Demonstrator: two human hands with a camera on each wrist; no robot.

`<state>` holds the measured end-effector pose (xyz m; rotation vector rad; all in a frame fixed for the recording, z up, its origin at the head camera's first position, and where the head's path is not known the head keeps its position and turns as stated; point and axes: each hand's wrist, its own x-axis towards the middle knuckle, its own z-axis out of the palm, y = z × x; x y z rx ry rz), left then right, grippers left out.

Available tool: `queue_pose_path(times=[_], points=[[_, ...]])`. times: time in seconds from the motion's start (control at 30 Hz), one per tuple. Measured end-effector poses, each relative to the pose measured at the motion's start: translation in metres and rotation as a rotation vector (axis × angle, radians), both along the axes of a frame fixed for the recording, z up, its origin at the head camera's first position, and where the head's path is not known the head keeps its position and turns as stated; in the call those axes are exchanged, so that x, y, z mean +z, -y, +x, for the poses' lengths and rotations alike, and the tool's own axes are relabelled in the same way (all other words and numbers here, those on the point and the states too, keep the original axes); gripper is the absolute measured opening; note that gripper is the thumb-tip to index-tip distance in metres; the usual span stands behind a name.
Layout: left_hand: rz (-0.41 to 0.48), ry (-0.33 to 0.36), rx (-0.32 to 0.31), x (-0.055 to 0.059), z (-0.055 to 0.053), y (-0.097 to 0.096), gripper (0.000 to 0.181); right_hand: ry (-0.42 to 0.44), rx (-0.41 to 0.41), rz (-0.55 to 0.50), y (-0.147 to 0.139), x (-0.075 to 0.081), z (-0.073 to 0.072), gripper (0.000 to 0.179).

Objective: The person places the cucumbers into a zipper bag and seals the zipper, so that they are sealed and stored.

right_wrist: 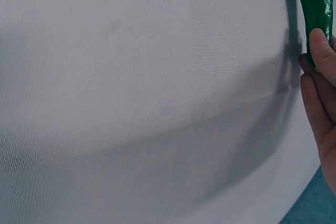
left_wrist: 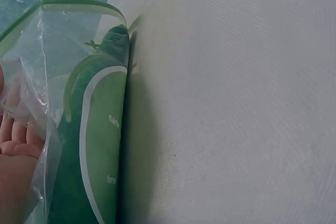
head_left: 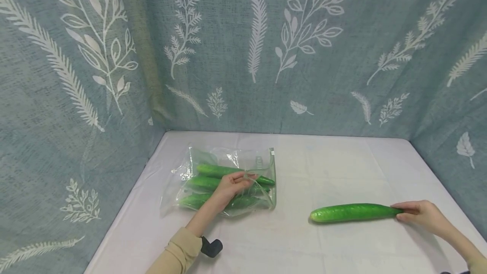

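A clear zip bag (head_left: 228, 153) with a green-edged mouth lies on the left part of the table, its opening facing right. Three cucumbers (head_left: 203, 182) lie side by side inside it. My left hand (head_left: 230, 186) reaches over the bag and pinches the plastic at its mouth. In the left wrist view, plastic partly covers the left hand (left_wrist: 18, 135), and the bag's green label (left_wrist: 105, 145) reads "name" and "time". To the right, another cucumber (head_left: 354, 212) is outside the bag; my right hand (head_left: 424, 215) grips its narrow right end between thumb and fingers.
A white cloth (head_left: 289, 240) covers the table. Blue-green curtains (head_left: 236, 54) with white leaf prints stand behind and at both sides. A black wrist-worn device (head_left: 212, 247) shows by the left sleeve.
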<state>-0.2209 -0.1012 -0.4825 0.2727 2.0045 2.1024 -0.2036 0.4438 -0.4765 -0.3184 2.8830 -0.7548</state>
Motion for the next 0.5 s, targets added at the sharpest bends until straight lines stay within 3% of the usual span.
queue_pose_path(times=[0.23,0.5], points=[[-0.001,0.004,0.002,0.0004,0.0004,-0.0009,0.035,0.034,0.022,-0.037,-0.0028,0.0026,-0.0018,0.040],[-0.005,0.004,0.009,0.0008,-0.0004,-0.0009,0.033,0.127,-0.047,-0.079,-0.0051,0.0079,-0.0027,0.049]])
